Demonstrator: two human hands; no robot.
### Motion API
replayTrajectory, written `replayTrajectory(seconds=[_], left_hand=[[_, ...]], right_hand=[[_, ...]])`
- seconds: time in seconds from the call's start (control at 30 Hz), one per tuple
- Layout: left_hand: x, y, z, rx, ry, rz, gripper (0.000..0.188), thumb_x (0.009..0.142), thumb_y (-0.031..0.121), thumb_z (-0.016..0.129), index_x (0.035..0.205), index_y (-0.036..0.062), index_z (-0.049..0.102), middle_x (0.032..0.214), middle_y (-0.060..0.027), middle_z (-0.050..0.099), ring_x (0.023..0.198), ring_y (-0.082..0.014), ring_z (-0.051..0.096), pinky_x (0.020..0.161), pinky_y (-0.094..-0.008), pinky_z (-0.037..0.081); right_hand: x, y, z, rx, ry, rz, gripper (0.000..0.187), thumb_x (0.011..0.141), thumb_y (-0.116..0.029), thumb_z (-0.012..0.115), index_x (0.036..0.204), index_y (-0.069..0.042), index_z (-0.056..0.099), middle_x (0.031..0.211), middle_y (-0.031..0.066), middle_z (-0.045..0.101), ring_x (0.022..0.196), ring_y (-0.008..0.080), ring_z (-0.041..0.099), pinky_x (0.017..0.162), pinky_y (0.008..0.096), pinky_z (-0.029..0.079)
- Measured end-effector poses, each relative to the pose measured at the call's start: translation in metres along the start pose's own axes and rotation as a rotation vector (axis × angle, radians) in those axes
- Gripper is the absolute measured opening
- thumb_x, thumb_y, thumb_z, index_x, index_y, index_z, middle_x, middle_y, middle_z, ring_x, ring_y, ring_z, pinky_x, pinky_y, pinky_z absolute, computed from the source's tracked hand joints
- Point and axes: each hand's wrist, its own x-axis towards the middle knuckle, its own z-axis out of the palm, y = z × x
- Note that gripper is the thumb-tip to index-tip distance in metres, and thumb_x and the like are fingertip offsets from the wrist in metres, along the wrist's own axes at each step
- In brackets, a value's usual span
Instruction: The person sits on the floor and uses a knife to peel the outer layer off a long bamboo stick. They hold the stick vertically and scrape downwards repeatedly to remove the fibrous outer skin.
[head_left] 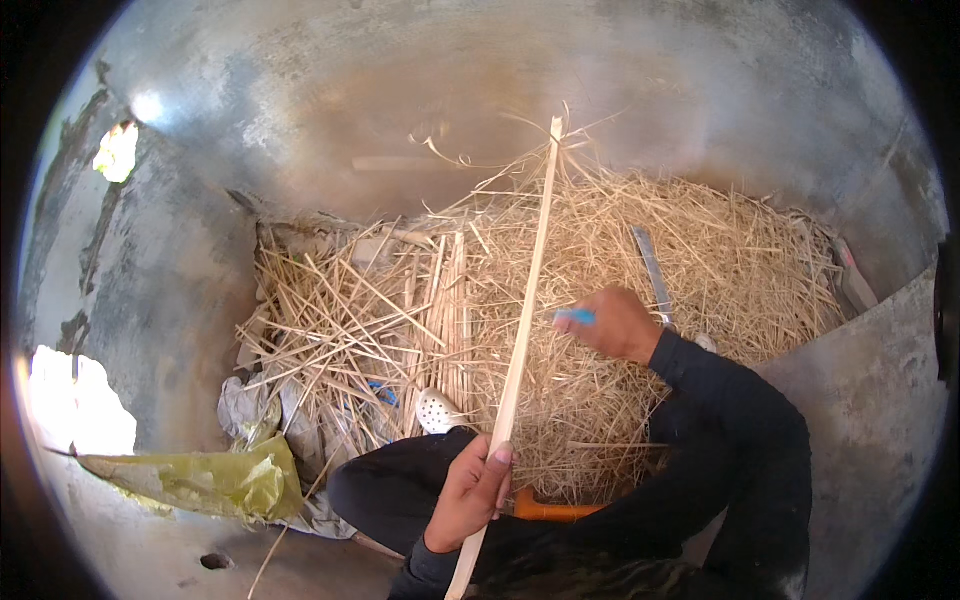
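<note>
A long pale bamboo strip (pixel 530 290) slants up from the lower edge, with curled shavings at its far end. My left hand (pixel 472 492) is closed around its lower part, thumb along the strip. To the right of the strip, over the pile of shavings (pixel 740 265), is my right hand (pixel 618 322), its fingers curled and blurred. Something small and blue (pixel 575 316) shows at its fingertips; whether it is held or wrapped on a finger I cannot tell. Behind the right wrist a long metal blade (pixel 653 270) lies on the shavings, its lower end hidden.
Loose thin sticks (pixel 330 330) lie in a tangle at the left, beside several straighter strips (pixel 445 320). A white perforated shoe (pixel 437 411) sits near my knee. An orange curved handle (pixel 555 509) shows between my legs. Yellow sheeting (pixel 220 480) lies at left. Grey walls (pixel 480 100) surround everything.
</note>
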Motion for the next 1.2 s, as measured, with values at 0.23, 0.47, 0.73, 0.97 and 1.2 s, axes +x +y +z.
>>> replayTrajectory(seconds=[0.23, 0.47, 0.73, 0.97, 1.2], left_hand=[[0.002, 0.020, 0.022, 0.003, -0.077, 0.022, 0.029, 0.101, 0.032, 0.043, 0.089, 0.0058, 0.045, 0.056, 0.0043, 0.039, 0.044, -0.0034, 0.034, 0.043, -0.0189, 0.029], [-0.001, 0.022, 0.024, 0.066, -0.084, 0.005, 0.027, 0.101, 0.030, 0.044, 0.091, 0.0050, 0.044, 0.060, 0.0048, 0.041, 0.047, -0.0028, 0.035, 0.044, -0.0188, 0.030], [-0.016, 0.014, 0.027, 0.107, -0.100, -0.003, 0.026, 0.100, 0.030, 0.046, 0.096, 0.0042, 0.046, 0.061, 0.0054, 0.042, 0.048, -0.0022, 0.036, 0.044, -0.0188, 0.028], [-0.032, 0.013, 0.031, 0.034, -0.152, -0.046, 0.021, 0.101, 0.027, 0.045, 0.095, 0.0063, 0.043, 0.062, 0.0061, 0.039, 0.051, -0.0016, 0.035, 0.045, -0.0188, 0.028], [-0.031, 0.008, 0.022, 0.034, 0.021, -0.025, 0.024, 0.100, 0.028, 0.046, 0.093, 0.0050, 0.047, 0.055, 0.0046, 0.041, 0.042, -0.0035, 0.035, 0.040, -0.0198, 0.028]], right_hand=[[0.000, 0.002, -0.024, -0.221, 0.128, -0.205, 0.073, 0.073, -0.081, 0.049, 0.053, -0.011, 0.059, 0.045, 0.0053, 0.052, 0.041, 0.0236, 0.055, 0.044, 0.0365, 0.043], [0.022, 0.035, -0.041, -0.164, 0.176, -0.023, 0.080, 0.076, -0.080, 0.046, 0.057, -0.005, 0.062, 0.043, 0.0095, 0.049, 0.039, 0.0260, 0.052, 0.043, 0.0404, 0.042], [0.037, 0.082, -0.020, -0.097, 0.525, -0.122, 0.072, 0.085, -0.073, 0.040, 0.081, -0.009, 0.071, 0.058, 0.0119, 0.059, 0.056, 0.0283, 0.060, 0.059, 0.0445, 0.049], [0.052, 0.120, -0.067, -0.223, 0.265, 0.408, 0.078, 0.088, -0.074, 0.029, 0.080, -0.005, 0.065, 0.060, 0.0097, 0.056, 0.061, 0.0231, 0.058, 0.057, 0.0401, 0.044], [0.040, 0.052, -0.064, -0.232, 0.248, 0.366, 0.072, 0.089, -0.069, 0.038, 0.067, -0.006, 0.064, 0.047, 0.0072, 0.046, 0.043, 0.0221, 0.047, 0.045, 0.0400, 0.040]])
